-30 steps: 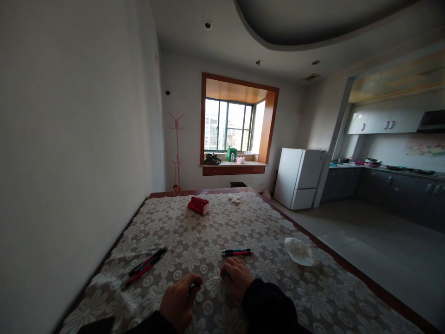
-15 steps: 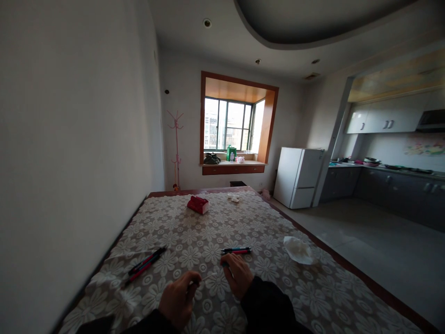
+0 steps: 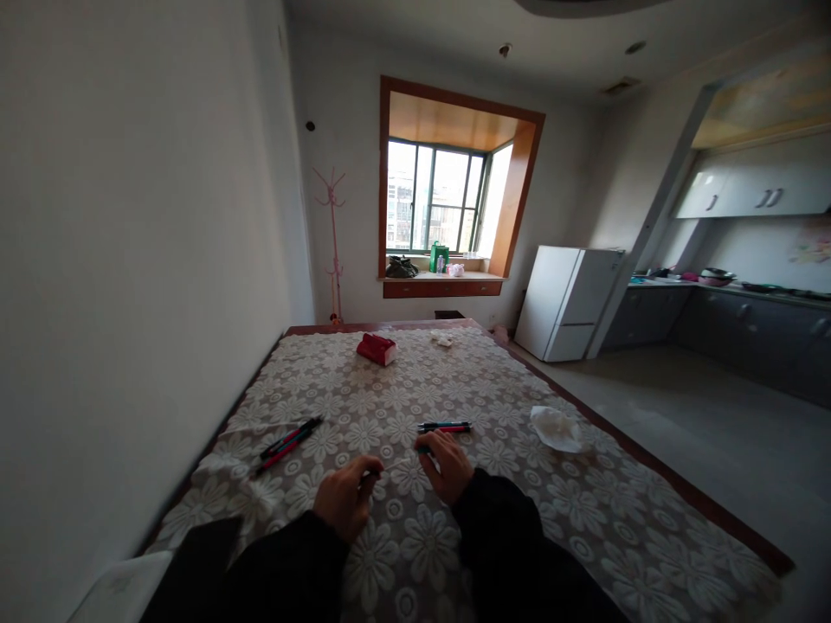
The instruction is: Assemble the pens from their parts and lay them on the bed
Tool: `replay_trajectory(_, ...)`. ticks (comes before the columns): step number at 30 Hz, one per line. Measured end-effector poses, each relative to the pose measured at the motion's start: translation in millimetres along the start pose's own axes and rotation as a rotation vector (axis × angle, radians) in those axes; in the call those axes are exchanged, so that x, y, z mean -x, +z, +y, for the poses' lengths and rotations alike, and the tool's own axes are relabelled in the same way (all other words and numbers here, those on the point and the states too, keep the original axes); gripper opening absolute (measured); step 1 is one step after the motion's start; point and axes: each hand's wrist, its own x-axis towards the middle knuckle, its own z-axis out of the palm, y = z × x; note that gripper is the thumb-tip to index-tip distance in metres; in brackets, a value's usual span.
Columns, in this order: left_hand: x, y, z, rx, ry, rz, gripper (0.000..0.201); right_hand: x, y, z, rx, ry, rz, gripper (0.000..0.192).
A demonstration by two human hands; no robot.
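Both my hands rest on a table covered by a white floral lace cloth [image 3: 506, 484]. My left hand [image 3: 347, 497] pinches one end of a thin pale stick-like piece [image 3: 391, 465]. My right hand [image 3: 447, 463] holds a small dark pen part at its fingertips, at the other end of that piece. Just beyond my right hand lie two pens [image 3: 445, 427], one black and one red, side by side. Another pair of pens [image 3: 289, 443], red and black, lies to the left of my left hand.
A crumpled white tissue [image 3: 555, 428] lies at the right of the table. A red tissue pack [image 3: 376, 349] and a small white wad [image 3: 442, 338] sit at the far end. A wall runs along the left; a white fridge [image 3: 570, 303] and kitchen counter stand right.
The view has tilted down, showing more of my dark sleeves. My hands have stayed close together, and my right hand has crept nearer the two pens.
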Motion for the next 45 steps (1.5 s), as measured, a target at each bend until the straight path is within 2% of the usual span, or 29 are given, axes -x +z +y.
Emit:
replay_trajectory(17,0.8,-0.6,-4.6,-0.006,0.036,-0.048,0.023,2.6,8.2,0.7,-0.035,-0.003,-0.063,0.016)
replay_trajectory(45,0.1,-1.3,-2.5,-0.024,0.014,-0.055,0.023,2.7,9.6,-1.0,-0.007,0.014,-0.061,0.015)
